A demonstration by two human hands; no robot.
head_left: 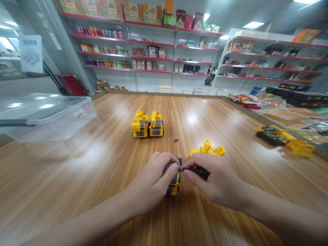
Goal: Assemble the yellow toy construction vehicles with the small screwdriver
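Observation:
My left hand (160, 174) is closed around a yellow and grey toy truck (174, 188), tilted on the table and partly hidden by the fingers. A black screwdriver (201, 171) sits in the closed fingers of my right hand (215, 174), its shaft pointing left. Where its tip meets the truck there is a small grey screw (180, 168), beside my left fingertips. Just beyond my right hand lies a loose yellow toy part (208, 149). Another small grey screw (176, 139) rests on the wood farther off.
Two yellow toy trucks (156, 126) stand side by side ahead. A clear plastic bin (64, 119) is at the left, and another yellow toy vehicle (284, 138) lies at the right near packaged goods (246, 99). Stocked shelves (151, 41) rise behind the table (107, 218).

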